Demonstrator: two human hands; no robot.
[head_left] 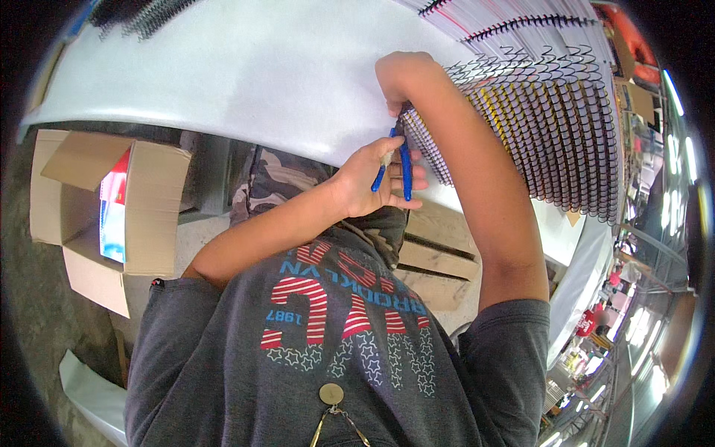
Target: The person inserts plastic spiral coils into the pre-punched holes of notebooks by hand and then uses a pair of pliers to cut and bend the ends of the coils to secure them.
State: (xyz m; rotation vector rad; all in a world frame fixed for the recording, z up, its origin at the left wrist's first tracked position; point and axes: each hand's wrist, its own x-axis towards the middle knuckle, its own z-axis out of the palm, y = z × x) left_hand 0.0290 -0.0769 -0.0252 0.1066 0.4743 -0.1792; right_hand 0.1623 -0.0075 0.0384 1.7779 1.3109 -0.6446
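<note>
Blue-handled pliers (406, 171) lie across the palm of my left hand (365, 179). The thumb presses on them from above, and the other fingers stretch out behind the parted handles. Their dark jaws point at the near corner of a row of spiral-bound notebooks (551, 141), beside the coil ends. My right hand (402, 74) reaches over from the right with its wrist sharply bent. Its fingers curl down by the jaws and the coil ends; the hand itself mostly hides them, so what they pinch cannot be made out.
The notebooks stand on a white-covered table (246, 82). More bound books (514, 30) lie beyond them, and loose black coils (160, 15) sit at the far left. An open cardboard box (156, 208) holding colourful printed items is left of me. A wooden pallet (436, 257) shows below the table edge.
</note>
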